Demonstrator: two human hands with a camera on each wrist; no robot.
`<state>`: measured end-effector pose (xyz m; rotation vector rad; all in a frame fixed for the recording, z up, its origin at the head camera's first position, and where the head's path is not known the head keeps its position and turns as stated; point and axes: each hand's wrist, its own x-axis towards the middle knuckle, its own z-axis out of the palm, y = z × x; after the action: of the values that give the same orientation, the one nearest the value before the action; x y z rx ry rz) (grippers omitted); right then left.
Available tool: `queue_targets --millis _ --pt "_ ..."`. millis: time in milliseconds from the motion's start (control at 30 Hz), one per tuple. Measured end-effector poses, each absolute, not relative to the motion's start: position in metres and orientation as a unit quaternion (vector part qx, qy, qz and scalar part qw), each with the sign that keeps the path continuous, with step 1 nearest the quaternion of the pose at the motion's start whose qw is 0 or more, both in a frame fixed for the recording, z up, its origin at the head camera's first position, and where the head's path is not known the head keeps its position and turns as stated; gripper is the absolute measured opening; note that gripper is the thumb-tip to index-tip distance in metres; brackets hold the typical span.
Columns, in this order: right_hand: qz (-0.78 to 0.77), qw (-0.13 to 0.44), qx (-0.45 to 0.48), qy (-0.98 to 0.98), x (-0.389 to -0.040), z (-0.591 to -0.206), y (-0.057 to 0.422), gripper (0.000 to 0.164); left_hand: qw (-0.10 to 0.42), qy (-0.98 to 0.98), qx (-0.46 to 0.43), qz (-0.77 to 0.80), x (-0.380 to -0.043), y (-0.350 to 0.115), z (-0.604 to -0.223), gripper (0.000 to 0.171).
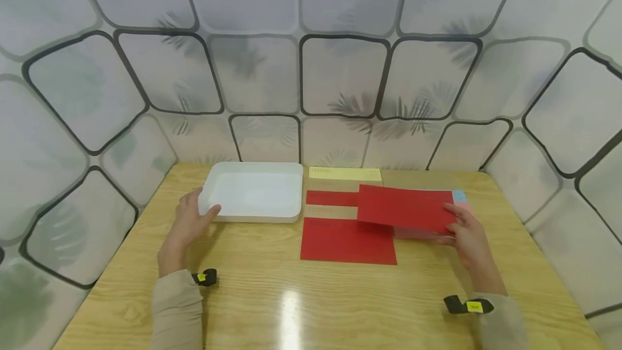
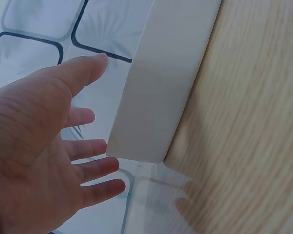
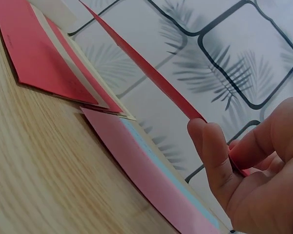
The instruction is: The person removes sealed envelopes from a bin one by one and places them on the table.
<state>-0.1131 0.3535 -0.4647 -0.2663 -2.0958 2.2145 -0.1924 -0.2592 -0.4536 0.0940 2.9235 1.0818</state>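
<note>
My right hand (image 1: 470, 237) pinches the right end of a red envelope (image 1: 405, 207), raised above the table; the right wrist view shows it edge-on between thumb and fingers. Below it lies a pink envelope (image 3: 129, 158) with a light blue one (image 3: 173, 168) showing behind. Another red envelope (image 1: 346, 242) lies flat at the front of an overlapping pile to the left. My left hand (image 1: 187, 223) is at the left end of a shallow white tray (image 1: 257, 219), thumb and fingers spread around its corner. In the left wrist view the fingers are extended and grip nothing.
More envelopes overlap behind the front red one: a narrow red strip (image 1: 330, 198) and a yellow one (image 1: 344, 174) near the back edge. A patterned curtain (image 1: 340, 77) stands behind the wooden table (image 1: 252, 307) and at both sides.
</note>
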Motion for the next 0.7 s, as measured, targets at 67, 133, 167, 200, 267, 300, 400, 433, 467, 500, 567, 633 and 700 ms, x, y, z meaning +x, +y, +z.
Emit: queue_targets --millis 67,133,167,200,267,300,400,433,467,500,567,633,700 --pt "0.718 0.040 -0.091 -0.688 -0.112 -0.464 0.356 0.049 0.010 0.938 0.029 0.345 -0.192 -0.259 -0.452 0.082" --pt "0.711 0.037 -0.094 -0.696 -0.110 -0.464 0.359 0.049 0.007 0.939 0.029 0.342 -0.191 -0.258 -0.451 0.080" --pt "0.708 0.036 -0.097 -0.699 -0.108 -0.464 0.361 0.049 0.005 0.939 0.030 0.342 -0.191 -0.258 -0.451 0.079" --pt "0.702 0.036 -0.099 -0.704 -0.107 -0.464 0.362 0.049 0.001 0.939 0.031 0.342 -0.191 -0.257 -0.451 0.079" --pt "0.698 0.035 -0.108 -0.707 -0.104 -0.465 0.366 0.048 -0.006 0.939 0.034 0.343 -0.191 -0.257 -0.450 0.077" --pt "0.692 0.036 -0.111 -0.712 -0.103 -0.465 0.367 0.048 -0.008 0.939 0.034 0.343 -0.190 -0.257 -0.450 0.077" --pt "0.683 0.040 -0.121 -0.719 -0.102 -0.466 0.371 0.048 -0.010 0.938 0.034 0.344 -0.190 -0.256 -0.448 0.077" --pt "0.686 0.041 -0.125 -0.715 -0.101 -0.466 0.373 0.047 -0.009 0.938 0.034 0.344 -0.190 -0.256 -0.448 0.077" --pt "0.684 0.044 -0.126 -0.718 -0.101 -0.466 0.374 0.048 -0.007 0.939 0.033 0.343 -0.190 -0.256 -0.448 0.077" --pt "0.684 0.045 -0.126 -0.717 -0.100 -0.466 0.375 0.048 -0.006 0.939 0.032 0.343 -0.190 -0.255 -0.447 0.077" --pt "0.692 0.045 -0.127 -0.709 -0.099 -0.466 0.377 0.048 -0.005 0.939 0.030 0.342 -0.190 -0.255 -0.446 0.077" --pt "0.698 0.047 -0.128 -0.703 -0.098 -0.465 0.380 0.048 -0.006 0.940 0.029 0.341 -0.189 -0.255 -0.446 0.077" --pt "0.701 0.047 -0.125 -0.701 -0.098 -0.465 0.383 0.048 -0.005 0.939 0.029 0.341 -0.190 -0.255 -0.446 0.077"
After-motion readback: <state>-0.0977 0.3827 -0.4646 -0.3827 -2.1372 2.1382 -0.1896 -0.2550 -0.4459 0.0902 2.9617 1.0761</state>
